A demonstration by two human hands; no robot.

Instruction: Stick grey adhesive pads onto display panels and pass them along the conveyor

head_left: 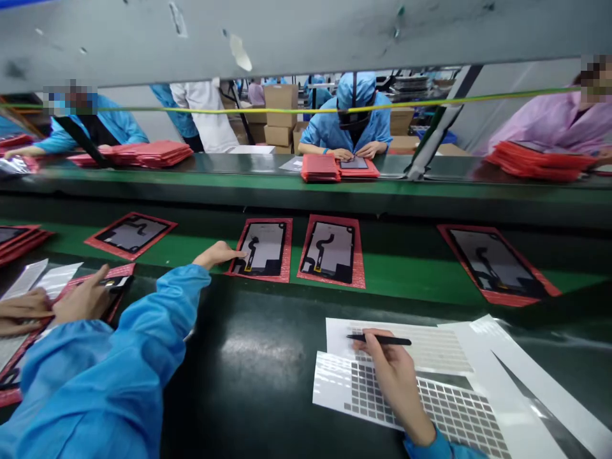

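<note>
My left hand [217, 255] reaches over the green belt with one digit on the left edge of a tablet screen [268, 245]. That screen lies on a red bubble bag and has a curved black flex cable; the fingers under the edge are hidden. In my right hand [394, 376] is a pair of black tweezers [382, 339], held nearly level. It hovers over a white sheet [329, 382] carrying rows of small grey rectangular stickers. Another sheet with paler rows [421, 347] lies just behind it.
More tablet screens [329, 252] on red bags lie along the belt [396, 255]. At the left, a neighbour's hands [88, 296] work over another panel. Across the line, co-workers sit by stacks of red bags [320, 167]. A grey beam [306, 38] crosses overhead.
</note>
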